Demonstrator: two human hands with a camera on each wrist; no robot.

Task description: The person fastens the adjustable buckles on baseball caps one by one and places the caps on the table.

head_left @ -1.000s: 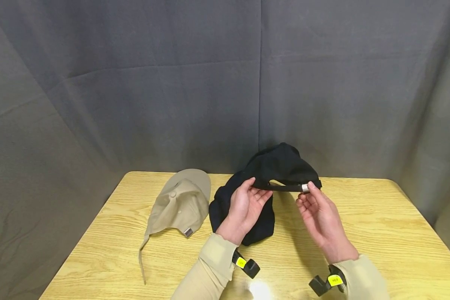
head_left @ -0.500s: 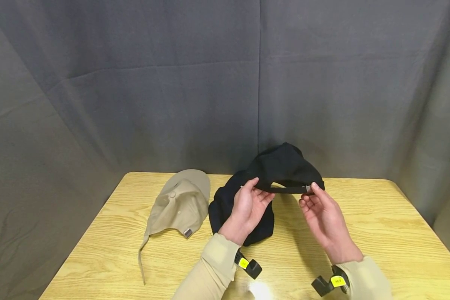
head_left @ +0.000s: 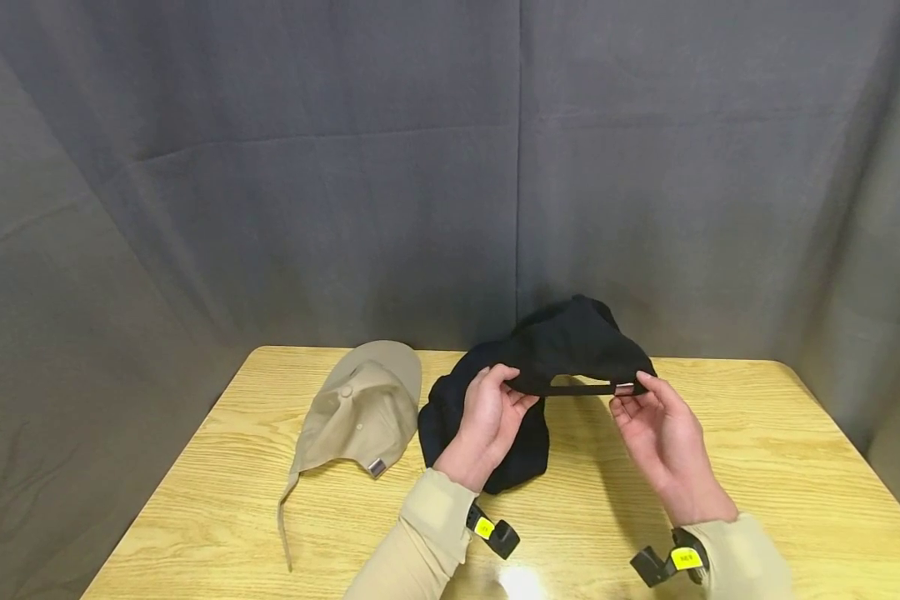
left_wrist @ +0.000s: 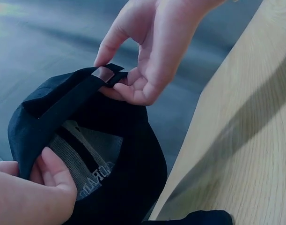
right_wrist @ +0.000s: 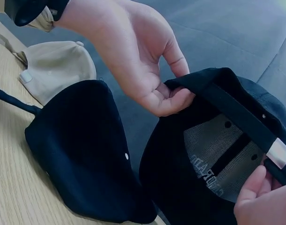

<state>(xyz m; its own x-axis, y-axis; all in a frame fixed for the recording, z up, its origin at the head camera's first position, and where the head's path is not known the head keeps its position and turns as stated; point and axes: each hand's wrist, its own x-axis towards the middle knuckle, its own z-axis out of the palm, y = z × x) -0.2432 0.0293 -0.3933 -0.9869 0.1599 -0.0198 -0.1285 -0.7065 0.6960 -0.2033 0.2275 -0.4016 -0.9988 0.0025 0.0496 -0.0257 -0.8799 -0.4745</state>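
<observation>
Both hands hold a black baseball cap [head_left: 577,342] above the table, its back strap and opening facing me. My left hand [head_left: 490,417] pinches the rim at the left end of the strap. At the other end, beside the metal buckle [head_left: 625,389], my right hand [head_left: 663,437] grips the rim between thumb and fingers. The strap runs through the buckle, as the left wrist view shows. Embroidered lettering and a mesh lining [right_wrist: 217,154] are visible inside the cap in the right wrist view. A second dark cap [head_left: 521,454] lies on the table, partly behind my left hand.
A beige cap [head_left: 360,408] lies at the left of the wooden table [head_left: 750,467], its loose strap [head_left: 281,517] trailing toward me and its buckle [head_left: 377,467] apart from it. A grey curtain [head_left: 450,208] hangs behind the table.
The held cap has moved slightly right and lower, its strap gap now showing wider. My right hand has shifted right along with it. The two caps on the table stay put.
</observation>
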